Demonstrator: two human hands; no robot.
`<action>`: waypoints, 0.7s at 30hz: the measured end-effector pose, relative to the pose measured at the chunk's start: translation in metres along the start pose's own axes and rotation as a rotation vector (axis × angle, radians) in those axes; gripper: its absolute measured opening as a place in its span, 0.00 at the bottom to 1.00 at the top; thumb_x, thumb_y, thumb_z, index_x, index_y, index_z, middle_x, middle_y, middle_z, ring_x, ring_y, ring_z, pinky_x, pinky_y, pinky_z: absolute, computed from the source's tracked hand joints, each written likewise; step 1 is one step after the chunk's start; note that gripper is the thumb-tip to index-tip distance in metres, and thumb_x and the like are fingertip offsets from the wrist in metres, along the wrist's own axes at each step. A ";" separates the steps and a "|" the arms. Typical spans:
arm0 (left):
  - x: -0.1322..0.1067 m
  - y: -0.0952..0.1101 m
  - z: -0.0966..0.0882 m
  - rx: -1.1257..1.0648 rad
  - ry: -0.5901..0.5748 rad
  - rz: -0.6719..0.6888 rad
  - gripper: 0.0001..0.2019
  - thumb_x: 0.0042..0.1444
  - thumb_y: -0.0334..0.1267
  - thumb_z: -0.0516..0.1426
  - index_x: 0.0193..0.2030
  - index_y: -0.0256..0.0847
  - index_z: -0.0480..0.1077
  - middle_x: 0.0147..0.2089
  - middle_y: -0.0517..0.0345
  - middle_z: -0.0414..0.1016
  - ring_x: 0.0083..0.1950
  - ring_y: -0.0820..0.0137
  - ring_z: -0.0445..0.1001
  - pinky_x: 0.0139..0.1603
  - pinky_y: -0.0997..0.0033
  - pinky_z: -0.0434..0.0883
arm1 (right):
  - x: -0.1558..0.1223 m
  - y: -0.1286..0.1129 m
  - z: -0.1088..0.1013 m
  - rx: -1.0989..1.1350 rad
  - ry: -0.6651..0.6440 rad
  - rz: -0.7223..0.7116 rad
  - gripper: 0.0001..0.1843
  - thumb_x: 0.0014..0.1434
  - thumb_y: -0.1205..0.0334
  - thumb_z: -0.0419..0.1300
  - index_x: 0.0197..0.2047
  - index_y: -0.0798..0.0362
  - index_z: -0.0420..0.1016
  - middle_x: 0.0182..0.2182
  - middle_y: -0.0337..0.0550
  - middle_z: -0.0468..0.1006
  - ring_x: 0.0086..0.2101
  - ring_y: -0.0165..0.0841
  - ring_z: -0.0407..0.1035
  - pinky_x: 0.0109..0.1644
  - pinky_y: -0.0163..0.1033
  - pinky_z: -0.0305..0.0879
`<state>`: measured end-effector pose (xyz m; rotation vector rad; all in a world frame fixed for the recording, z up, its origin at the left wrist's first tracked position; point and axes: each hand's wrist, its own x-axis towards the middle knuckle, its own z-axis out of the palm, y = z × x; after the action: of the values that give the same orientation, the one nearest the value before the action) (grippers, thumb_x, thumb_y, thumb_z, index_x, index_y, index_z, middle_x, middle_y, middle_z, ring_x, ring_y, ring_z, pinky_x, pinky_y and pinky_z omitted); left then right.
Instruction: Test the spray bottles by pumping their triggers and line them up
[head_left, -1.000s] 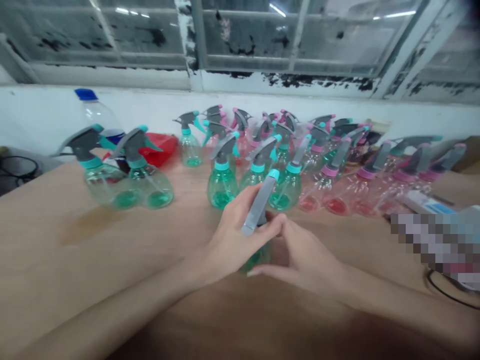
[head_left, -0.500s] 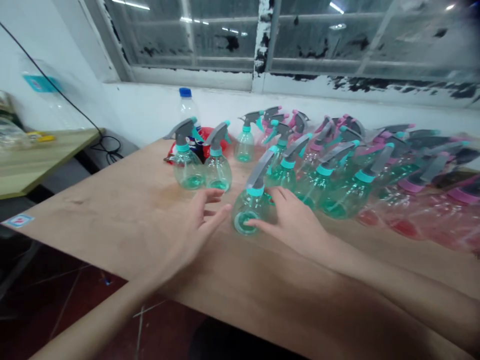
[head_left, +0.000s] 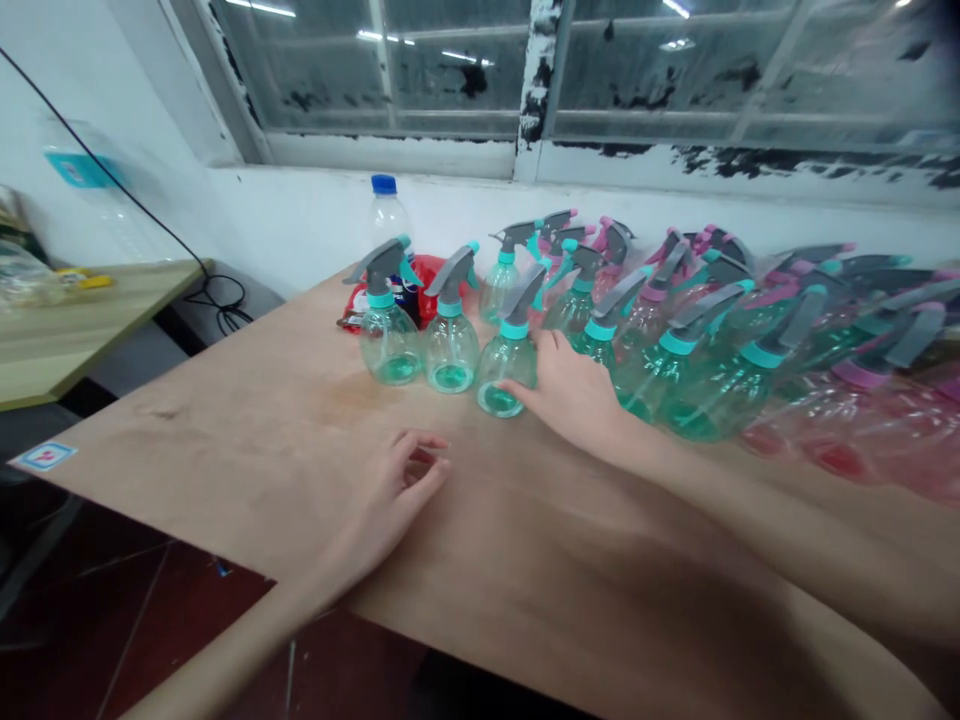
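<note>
Green spray bottle, teal collar, grey trigger head: on the tabletop, roughly upright, just right of two similar green spray bottles. Right hand has it by the body: thumb across lower front, fingers round the right side, tips hidden; can't tell how firm. Low hold looks right: keeps clear of the trigger; the clear, likely thin-walled body calls for light pressure. Best to keep it level, let the base sit flat before loosening, then draw the fingers out without knocking the green spray bottle row behind the knuckles. Left hand empty, loosely curled with a narrow thumb gap, over the bare tabletop; fine kept clear. Farther right, pink spray bottles. Behind, red bag, blue-capped bottle, window.
</note>
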<state>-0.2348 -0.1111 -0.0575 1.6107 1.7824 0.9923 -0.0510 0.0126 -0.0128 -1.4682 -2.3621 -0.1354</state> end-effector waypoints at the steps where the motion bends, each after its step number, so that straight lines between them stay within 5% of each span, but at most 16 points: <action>1: 0.002 -0.001 0.000 0.016 -0.010 0.014 0.11 0.61 0.45 0.52 0.44 0.43 0.69 0.46 0.53 0.72 0.45 0.61 0.74 0.45 0.58 0.72 | 0.002 0.001 0.000 0.001 -0.002 -0.003 0.31 0.61 0.45 0.58 0.58 0.60 0.62 0.48 0.58 0.73 0.40 0.49 0.74 0.32 0.45 0.67; 14: 0.012 -0.004 0.004 0.036 -0.022 0.029 0.09 0.59 0.44 0.53 0.41 0.43 0.70 0.46 0.54 0.71 0.46 0.62 0.75 0.46 0.59 0.73 | 0.016 0.004 0.000 0.089 -0.051 0.046 0.31 0.60 0.48 0.60 0.58 0.59 0.62 0.52 0.61 0.71 0.44 0.52 0.73 0.38 0.49 0.70; 21: 0.015 0.002 0.005 0.047 -0.032 0.044 0.09 0.59 0.44 0.54 0.40 0.44 0.71 0.44 0.54 0.72 0.43 0.61 0.75 0.43 0.60 0.74 | 0.003 0.009 0.000 0.205 0.001 0.014 0.38 0.60 0.52 0.60 0.67 0.60 0.52 0.56 0.63 0.69 0.47 0.54 0.73 0.44 0.54 0.70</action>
<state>-0.2316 -0.0952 -0.0578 1.6919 1.7680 0.9452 -0.0440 0.0196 -0.0132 -1.3860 -2.2873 0.1072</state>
